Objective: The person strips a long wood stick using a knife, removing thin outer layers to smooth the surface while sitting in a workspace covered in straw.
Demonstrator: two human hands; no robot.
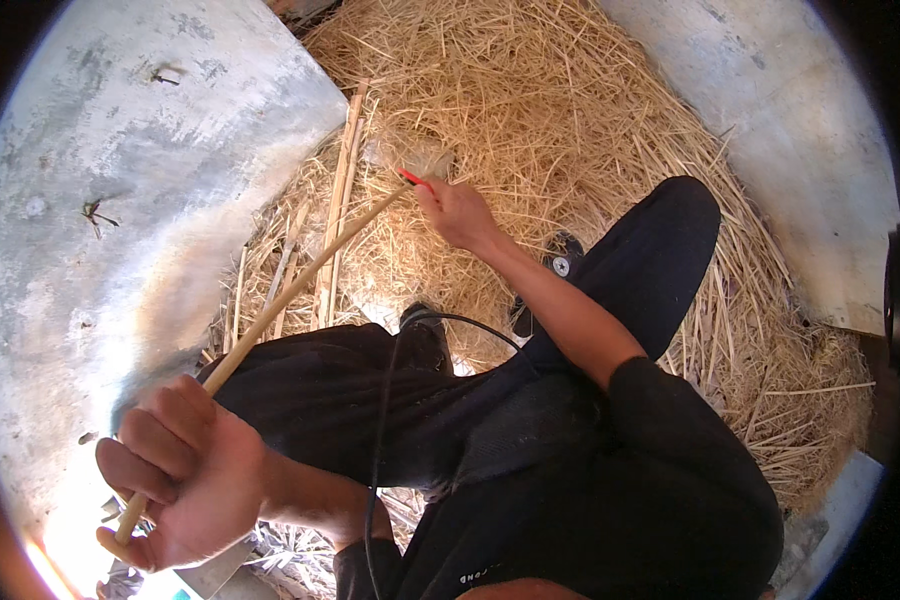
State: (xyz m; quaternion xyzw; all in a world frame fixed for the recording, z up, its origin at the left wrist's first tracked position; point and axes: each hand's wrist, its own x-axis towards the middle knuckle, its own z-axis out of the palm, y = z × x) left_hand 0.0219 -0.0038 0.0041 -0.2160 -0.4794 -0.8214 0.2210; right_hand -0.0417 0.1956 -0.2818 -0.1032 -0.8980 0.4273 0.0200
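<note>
A long, thin pale wooden stick (292,292) runs slantwise from the lower left up to the middle. Its near end is gripped by my left hand (195,465), with the fingers curled round it. At the stick's far end my right hand (457,213) is closed on a small red and black tool (411,177). The tool lies against or beside the stick's tip; its blade or working end cannot be made out. Between the two hands the stick passes over my left leg.
Loose straw and shavings (560,120) cover the ground. Several split wooden strips (340,210) lie left of my right hand. Weathered grey panels stand at left (170,130) and right (770,130). A black cable (382,430) loops over my lap, and my dark-trousered knees (660,240) are bent.
</note>
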